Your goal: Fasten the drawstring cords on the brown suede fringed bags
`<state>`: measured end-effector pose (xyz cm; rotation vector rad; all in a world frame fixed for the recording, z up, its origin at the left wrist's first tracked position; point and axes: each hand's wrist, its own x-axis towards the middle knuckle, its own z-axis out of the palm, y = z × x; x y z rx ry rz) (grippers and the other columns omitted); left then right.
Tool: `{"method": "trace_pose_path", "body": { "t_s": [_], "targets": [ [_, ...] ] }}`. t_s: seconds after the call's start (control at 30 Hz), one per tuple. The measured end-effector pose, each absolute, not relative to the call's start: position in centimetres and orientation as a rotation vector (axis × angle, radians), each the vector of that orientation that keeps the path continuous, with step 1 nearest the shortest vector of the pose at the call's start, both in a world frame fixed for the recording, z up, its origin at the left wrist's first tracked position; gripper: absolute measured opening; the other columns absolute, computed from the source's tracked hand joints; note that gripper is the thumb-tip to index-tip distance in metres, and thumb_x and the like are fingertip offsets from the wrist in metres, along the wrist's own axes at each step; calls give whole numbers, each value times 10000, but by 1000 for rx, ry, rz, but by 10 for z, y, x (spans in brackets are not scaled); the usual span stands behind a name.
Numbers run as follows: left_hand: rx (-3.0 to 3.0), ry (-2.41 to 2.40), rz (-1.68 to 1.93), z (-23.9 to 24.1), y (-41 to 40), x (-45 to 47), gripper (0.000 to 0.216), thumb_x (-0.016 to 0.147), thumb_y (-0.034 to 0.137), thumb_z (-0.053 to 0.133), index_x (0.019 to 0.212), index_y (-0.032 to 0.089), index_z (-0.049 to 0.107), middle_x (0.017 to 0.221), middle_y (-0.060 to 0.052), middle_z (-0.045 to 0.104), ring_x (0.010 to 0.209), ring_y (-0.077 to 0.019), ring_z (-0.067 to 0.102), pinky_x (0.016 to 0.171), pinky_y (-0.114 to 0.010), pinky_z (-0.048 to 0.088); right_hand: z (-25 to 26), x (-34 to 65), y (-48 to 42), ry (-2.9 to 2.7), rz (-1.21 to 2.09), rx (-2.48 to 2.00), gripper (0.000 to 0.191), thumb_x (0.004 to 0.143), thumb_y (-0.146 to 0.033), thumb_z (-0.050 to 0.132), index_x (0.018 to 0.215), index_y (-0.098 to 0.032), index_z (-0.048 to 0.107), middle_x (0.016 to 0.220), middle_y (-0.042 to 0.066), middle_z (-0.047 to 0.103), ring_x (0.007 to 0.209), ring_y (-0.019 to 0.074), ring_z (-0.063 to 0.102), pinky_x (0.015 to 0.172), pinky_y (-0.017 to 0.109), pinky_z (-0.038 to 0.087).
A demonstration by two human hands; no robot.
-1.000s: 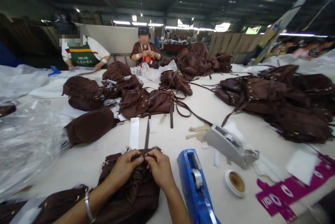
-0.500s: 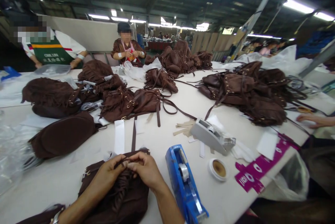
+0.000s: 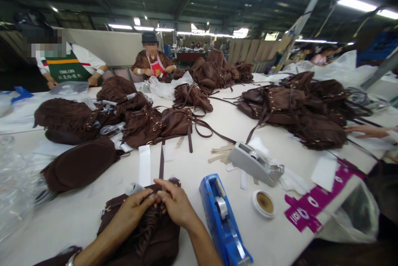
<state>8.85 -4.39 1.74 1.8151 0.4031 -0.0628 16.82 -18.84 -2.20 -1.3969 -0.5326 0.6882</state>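
The fringed bag (image 3: 146, 233) lies on the bench (image 3: 93, 212) at the near edge, with the left hand (image 3: 133, 212) and right hand (image 3: 175, 206) side by side on its top; just right of it lies a tape dispenser (image 3: 224, 222); a second dispenser (image 3: 255, 164) sits behind and to the right, a tape roll (image 3: 263, 203) between and right of the two; a rounded bag (image 3: 81, 164) lies to the left; heaps of bags (image 3: 298, 108) lie behind to the right; two people stand at the far side.

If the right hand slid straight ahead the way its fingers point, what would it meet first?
The right hand points up-left, so it would first meet the left hand, whose fingertips it already seems to touch over the brown bag.
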Motion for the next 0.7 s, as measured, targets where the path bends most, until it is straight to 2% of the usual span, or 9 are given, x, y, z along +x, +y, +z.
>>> {"method": "trace_pose_path", "body": {
  "t_s": [0.1,0.2,0.3,0.4,0.57,0.7],
  "targets": [
    [1827,405,-98,22,-46,90,287,800,494,630,835,222,714,820,-1,722,874,-260,644,849,-338,493,-21,173,-186,-518,647,-1481,175,863,-319,562,893,-213,699,679,-29,612,529,92,538,491,194,443],
    [1873,422,-113,24,-47,90,292,784,504,635,772,221,708,790,-3,720,839,-258,645,805,-323,489,-24,178,-182,-269,554,-1439,219,834,-385,596,757,-181,620,613,-37,571,461,72,483,432,179,395],
    [1897,451,-117,22,-45,90,324,781,530,616,746,223,715,792,-10,732,850,-265,653,823,-324,482,-29,177,-177,-91,536,-1313,322,789,-487,631,749,-171,588,618,-37,563,445,57,454,403,167,373],
    [1859,462,-124,20,-43,90,319,766,537,631,765,231,724,816,-5,740,888,-274,662,844,-324,489,-31,172,-176,-138,596,-1246,348,779,-506,645,784,-161,601,646,-31,579,465,57,469,429,170,399],
    [1874,486,-113,23,-41,89,399,806,596,572,764,229,724,775,-4,728,851,-268,663,800,-319,508,-19,170,-191,-342,673,-1267,280,771,-363,689,983,-181,677,698,-33,601,568,91,535,530,198,452],
    [1929,497,-87,21,-40,88,438,704,673,634,729,246,728,771,-4,742,850,-292,675,811,-351,534,-9,167,-197,-504,429,-1461,111,789,-270,691,886,-241,735,860,-11,641,808,142,611,713,238,485]
  ]
}}
